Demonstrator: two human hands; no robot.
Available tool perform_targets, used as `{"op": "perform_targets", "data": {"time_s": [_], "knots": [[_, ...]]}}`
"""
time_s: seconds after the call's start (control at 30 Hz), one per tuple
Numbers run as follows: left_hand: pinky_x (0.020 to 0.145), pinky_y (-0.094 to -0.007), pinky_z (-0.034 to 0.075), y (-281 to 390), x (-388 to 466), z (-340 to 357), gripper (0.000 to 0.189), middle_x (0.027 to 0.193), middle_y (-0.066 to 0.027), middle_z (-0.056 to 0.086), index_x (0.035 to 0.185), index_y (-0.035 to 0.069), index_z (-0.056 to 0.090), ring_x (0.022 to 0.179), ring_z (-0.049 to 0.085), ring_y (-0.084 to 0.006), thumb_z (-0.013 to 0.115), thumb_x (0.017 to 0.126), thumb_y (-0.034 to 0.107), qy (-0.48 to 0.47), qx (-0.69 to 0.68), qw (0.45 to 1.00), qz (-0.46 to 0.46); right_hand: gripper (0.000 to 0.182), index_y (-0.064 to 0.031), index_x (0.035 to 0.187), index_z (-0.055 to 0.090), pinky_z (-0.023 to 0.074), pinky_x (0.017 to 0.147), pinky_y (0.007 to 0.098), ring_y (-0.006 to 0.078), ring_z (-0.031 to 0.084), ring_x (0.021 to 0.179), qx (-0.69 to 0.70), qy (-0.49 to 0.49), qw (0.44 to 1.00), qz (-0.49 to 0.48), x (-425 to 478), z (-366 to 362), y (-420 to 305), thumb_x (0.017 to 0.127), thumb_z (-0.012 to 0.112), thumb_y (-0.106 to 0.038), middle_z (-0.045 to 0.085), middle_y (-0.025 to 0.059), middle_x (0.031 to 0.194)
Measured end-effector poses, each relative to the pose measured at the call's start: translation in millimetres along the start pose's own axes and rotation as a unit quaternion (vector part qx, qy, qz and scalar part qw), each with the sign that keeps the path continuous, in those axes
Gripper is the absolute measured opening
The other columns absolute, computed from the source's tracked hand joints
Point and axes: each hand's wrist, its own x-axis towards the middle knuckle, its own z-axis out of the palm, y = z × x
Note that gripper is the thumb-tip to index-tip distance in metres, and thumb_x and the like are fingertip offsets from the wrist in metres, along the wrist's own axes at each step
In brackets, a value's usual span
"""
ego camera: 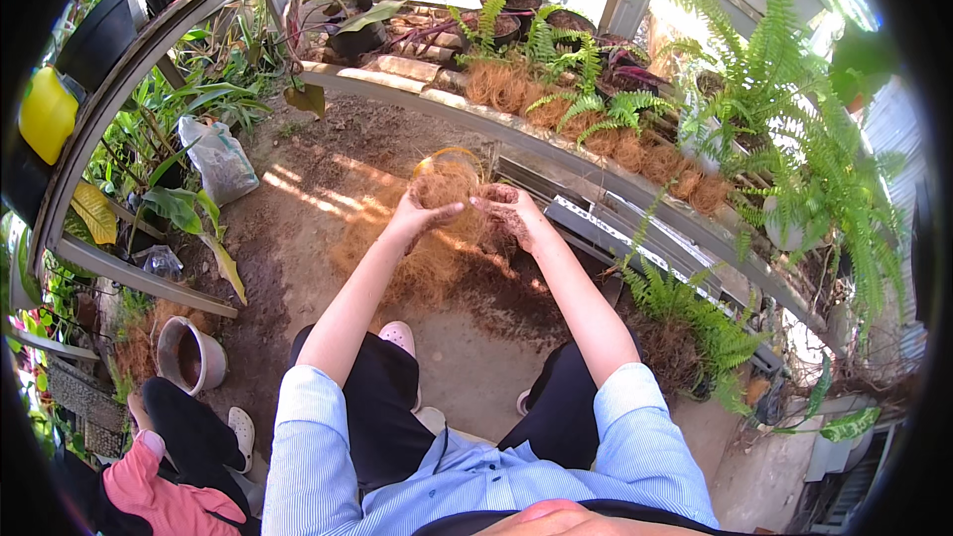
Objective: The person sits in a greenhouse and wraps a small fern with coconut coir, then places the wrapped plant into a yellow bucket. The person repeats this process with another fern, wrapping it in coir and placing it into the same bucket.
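Observation:
My left hand (426, 214) and my right hand (514, 217) are held close together in front of me, fingers curved and soiled with dark earth. Between and just beyond them is a tangle of brown coconut fibre (452, 190); the hands touch its sides, but how firmly each grips is hard to tell. A round container with a yellow rim (456, 152) shows behind the fibre. Beneath the hands, a loose heap of coir fibre (402, 268) lies on the ground, with dark soil (514, 296) to its right.
Fibre balls (633, 155) and potted ferns (495, 26) line a bench beyond. Metal rails (633, 227) lie at right, near a low fern (681, 301). At left are a plastic sack (217, 160), a white pot (192, 357) and a seated person in a pink top (167, 487).

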Motion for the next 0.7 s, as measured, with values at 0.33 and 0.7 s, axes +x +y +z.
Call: {"op": "perform_targets", "data": {"time_s": [0.33,0.7], "knots": [[0.074,-0.0285,0.055,-6.7,10.0,-9.5,0.07,0.111,-0.0094,0.058,0.123,0.001,0.041,0.093,0.06,-0.0161,0.08,0.065,0.006,-0.116,0.064,0.991,-0.005,0.014,-0.0059,0.09,0.065,0.0464,0.058,0.0202,0.0104,0.063,0.071,0.084,0.109,0.99,-0.024,2.5,-9.6,-5.1,0.078,0.071,-0.01,0.067,0.0009,0.085],[0.079,-0.0295,0.052,-5.3,7.5,-9.6,0.065,0.111,-0.0077,0.058,0.121,0.002,0.047,0.097,0.058,-0.0153,0.08,0.067,0.014,-0.146,0.082,0.985,0.033,0.028,-0.0024,0.097,0.06,0.0509,0.077,0.0295,0.0154,0.063,0.086,0.11,-0.003,0.994,-0.005,4.4,1.2,12.3,0.075,0.074,-0.011,0.065,0.0063,0.09]]}}
